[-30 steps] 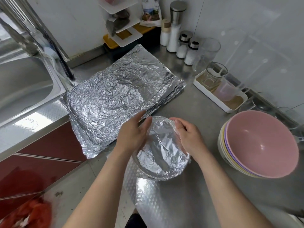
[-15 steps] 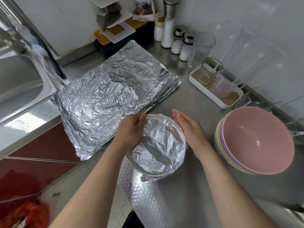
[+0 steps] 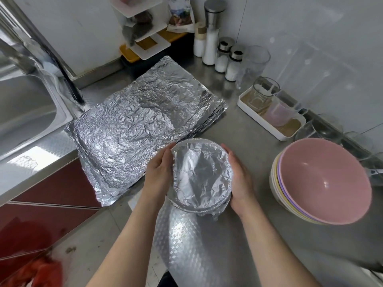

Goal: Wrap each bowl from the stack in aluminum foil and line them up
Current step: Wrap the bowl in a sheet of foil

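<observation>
Foil-wrapped bowl (image 3: 201, 175) mid-counter; bowl stack (image 3: 323, 183) at 3 o'clock. Left hand (image 3: 159, 175), right hand (image 3: 240, 179) flank it, fingers near-straight, pressing foil. Person should crimp evenly round rim; underside tuck hidden, possibly loose.

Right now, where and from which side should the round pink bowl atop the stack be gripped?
Probably the rim, from its left side, nearest the right hand: the round pink bowl sits nested in the pastel bowls, outer wall hidden, only rim and inside exposed. Thumb inside, lift up.
</observation>
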The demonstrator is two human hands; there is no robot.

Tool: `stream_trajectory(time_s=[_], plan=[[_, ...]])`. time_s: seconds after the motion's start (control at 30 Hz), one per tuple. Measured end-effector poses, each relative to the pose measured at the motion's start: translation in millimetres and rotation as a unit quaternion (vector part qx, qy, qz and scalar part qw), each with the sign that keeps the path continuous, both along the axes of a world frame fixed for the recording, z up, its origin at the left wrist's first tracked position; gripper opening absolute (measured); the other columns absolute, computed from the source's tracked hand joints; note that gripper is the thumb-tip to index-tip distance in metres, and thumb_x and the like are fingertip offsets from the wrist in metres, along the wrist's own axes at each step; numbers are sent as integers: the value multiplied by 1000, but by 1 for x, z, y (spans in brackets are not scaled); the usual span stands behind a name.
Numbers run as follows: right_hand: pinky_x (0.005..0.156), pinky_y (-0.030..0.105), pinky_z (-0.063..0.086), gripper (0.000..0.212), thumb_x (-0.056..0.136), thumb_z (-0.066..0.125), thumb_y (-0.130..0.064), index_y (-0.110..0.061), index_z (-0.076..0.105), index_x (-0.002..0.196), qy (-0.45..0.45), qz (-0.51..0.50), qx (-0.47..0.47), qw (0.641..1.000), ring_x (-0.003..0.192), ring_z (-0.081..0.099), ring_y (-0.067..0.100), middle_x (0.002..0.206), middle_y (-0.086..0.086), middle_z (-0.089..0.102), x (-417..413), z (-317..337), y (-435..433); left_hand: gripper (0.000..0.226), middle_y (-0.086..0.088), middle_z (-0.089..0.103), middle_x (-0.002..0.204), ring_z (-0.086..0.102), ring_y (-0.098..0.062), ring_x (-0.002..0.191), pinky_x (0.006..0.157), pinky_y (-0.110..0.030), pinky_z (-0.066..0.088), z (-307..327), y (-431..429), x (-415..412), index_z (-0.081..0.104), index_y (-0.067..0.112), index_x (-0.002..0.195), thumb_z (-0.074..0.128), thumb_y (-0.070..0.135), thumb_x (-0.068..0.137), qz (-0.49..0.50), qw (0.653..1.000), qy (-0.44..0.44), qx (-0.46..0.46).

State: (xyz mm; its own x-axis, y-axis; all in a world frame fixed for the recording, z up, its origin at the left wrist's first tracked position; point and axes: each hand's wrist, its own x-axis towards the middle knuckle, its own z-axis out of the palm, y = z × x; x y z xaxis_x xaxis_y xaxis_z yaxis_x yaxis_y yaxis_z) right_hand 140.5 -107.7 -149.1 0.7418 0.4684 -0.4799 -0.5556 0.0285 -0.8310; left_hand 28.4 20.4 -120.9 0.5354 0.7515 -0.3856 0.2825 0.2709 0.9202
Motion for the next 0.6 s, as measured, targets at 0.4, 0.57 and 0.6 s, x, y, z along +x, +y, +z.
stream_trajectory(time_s=[0.4, 0.57, 0.6], plan=[[109, 47, 40, 39, 99, 45, -44, -24, 63, 127, -27, 73, -2, 997, 122, 58, 19, 129, 1, 64, 14, 3, -6, 34, 2, 70, 101, 47, -17, 58, 74, -37, 54, 10, 18, 10, 60, 27, 132, 47, 36, 102, -84, 995, 40, -28], [111, 44, 38, 46, 99, 36, -50, -24, 61, 128, 71, -40, 61, 995, 126, 54, 18, 133, -1, 60, 14, 4, -16, 30, 3, 65, 60, 57, 0, 51, 45, -22, 42, 5, -1, 7, 65, 10, 116, 40, 23, 105, 26, 998, 52, 32], [111, 42, 36, 49, 99, 34, -51, -23, 58, 131, 91, -52, 74, 992, 128, 52, 17, 136, 0, 58, 11, 3, -20, 30, -3, 63, 66, 60, -4, 58, 50, -20, 41, 2, -4, 4, 65, 11, 117, 40, 23, 105, 66, 996, 52, 30]])
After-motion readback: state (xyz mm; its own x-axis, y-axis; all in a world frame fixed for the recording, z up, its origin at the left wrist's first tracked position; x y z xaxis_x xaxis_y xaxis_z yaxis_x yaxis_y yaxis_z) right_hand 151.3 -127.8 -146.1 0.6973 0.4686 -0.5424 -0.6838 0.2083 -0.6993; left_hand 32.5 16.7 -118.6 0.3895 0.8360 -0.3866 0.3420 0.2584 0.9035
